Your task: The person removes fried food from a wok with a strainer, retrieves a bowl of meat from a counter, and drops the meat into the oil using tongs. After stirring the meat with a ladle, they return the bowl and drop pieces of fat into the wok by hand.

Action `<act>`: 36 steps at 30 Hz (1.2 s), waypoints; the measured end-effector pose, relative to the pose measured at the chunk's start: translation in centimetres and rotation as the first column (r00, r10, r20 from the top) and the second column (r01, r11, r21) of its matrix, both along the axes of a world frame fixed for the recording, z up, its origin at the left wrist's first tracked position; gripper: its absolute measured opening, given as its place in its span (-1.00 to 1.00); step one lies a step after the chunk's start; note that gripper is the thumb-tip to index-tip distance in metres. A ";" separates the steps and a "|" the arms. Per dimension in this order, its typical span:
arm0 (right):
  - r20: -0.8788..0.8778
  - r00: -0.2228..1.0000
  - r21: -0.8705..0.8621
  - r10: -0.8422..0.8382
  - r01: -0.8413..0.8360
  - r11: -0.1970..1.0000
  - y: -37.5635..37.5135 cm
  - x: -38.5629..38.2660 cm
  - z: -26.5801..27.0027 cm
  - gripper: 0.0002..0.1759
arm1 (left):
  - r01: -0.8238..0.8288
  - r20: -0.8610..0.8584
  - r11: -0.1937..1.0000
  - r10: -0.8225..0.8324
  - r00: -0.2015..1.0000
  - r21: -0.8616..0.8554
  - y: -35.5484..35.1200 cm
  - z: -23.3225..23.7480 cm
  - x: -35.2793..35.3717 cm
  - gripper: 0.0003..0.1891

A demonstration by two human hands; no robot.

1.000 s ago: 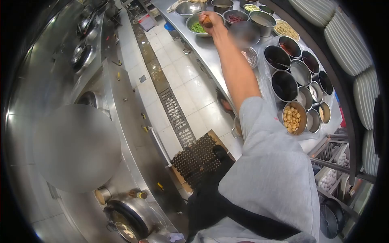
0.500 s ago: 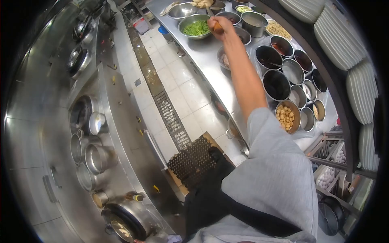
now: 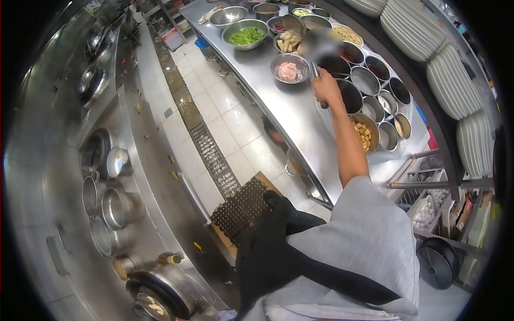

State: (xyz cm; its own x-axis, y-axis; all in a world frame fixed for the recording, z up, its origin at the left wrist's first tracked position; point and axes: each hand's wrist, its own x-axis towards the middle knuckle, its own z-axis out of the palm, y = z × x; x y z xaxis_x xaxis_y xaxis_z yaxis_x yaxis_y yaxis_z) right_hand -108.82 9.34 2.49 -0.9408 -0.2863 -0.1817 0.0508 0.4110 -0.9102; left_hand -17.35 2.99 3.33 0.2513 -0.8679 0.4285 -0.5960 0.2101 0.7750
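Note:
From the grey sleeve my right arm reaches over the steel counter. My right hand (image 3: 327, 90) is closed around the long handle (image 3: 315, 68) of a ladle. A blurred patch covers part of the area beyond the handle. Beside it, a tilted rounded metal shape (image 3: 294, 23) looks like the ladle's head. Pale beige chunks (image 3: 289, 41) lie in or over a bowl close by. Left of my hand stands a bowl (image 3: 275, 73) of pink, meat-like food. Cut green vegetables fill a wider bowl (image 3: 230, 45). My left hand is out of view.
Several metal pots (image 3: 365, 81) stand right of my hand, one holding yellowish pieces (image 3: 363, 136). Stacked white plates (image 3: 412, 32) line a shelf at right. Across the aisle (image 3: 235, 112) is a stove counter (image 3: 155, 187) with pots, a wok (image 3: 144, 283) and a bottle (image 3: 174, 259).
My right hand has come back toward me and to the right with the ladle. The beige chunks, earlier at the ladle's end at the top, now show lower, nearer the pink food.

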 end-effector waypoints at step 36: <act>0.410 -0.434 -0.498 0.802 -0.843 -0.202 -22.6 87.2 7.6 -0.78 | -0.059 -0.844 0.930 0.354 0.402 0.362 -1.4 -0.5 9.6 -0.86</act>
